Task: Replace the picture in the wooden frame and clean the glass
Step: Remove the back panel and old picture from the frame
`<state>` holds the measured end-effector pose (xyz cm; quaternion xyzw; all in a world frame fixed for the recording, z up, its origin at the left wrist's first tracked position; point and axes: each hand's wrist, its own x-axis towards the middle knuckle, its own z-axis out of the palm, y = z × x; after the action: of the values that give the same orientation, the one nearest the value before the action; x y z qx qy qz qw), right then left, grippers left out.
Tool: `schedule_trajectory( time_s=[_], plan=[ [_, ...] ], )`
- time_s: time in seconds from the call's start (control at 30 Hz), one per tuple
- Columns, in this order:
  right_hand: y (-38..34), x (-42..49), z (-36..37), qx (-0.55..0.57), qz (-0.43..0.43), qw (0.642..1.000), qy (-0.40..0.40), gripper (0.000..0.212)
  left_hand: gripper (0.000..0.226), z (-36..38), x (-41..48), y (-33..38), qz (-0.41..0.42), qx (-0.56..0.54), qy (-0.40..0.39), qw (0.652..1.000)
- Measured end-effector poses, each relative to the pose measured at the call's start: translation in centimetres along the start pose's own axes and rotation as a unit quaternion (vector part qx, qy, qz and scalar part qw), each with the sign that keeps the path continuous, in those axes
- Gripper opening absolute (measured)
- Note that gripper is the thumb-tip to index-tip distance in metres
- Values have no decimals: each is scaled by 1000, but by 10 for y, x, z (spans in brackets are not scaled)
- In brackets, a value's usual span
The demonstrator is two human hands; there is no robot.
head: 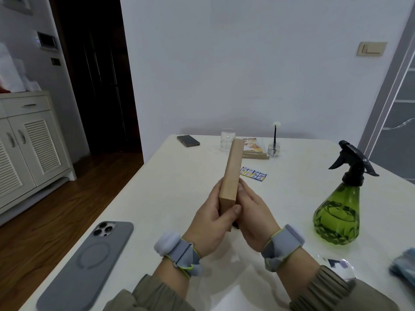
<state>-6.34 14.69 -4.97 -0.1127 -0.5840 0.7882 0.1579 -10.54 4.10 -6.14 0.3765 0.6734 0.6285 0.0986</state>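
Both hands, left hand (pixel 210 217) and right hand (pixel 254 217), clasp the wooden frame (pixel 231 176) edge-on above the table (pixel 179 176); slackened fingers risk dropping it, breaking glass.

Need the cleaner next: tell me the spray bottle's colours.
Head view: the spray bottle has a translucent green faceted body and a black trigger head.

I see the wooden frame (pixel 231 173) edge-on, a pale, plain strip of wood tilted away from me and leaning slightly right, lifted above the white surface (pixel 179 176); its glass and back faces are turned out of my sight. Farther back lies a colourful picture (pixel 252 145) on a flat stack, and nearer, a small blue-and-white printed picture (pixel 253 173) lies flat.
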Motion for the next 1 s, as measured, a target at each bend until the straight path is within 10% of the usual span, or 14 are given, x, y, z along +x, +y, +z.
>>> schedule_trajectory(
  time_s=[0.43, 1.0],
  plan=[
    [-2, 0, -1, 58, 8, 998, 27, 17, 53, 1, -3, 5, 50, 177, 39, 982],
    [1, -8, 3, -133, -80, 986, 61, 39, 39, 3, -1, 10, -21, 58, 166, 984]
  ],
)
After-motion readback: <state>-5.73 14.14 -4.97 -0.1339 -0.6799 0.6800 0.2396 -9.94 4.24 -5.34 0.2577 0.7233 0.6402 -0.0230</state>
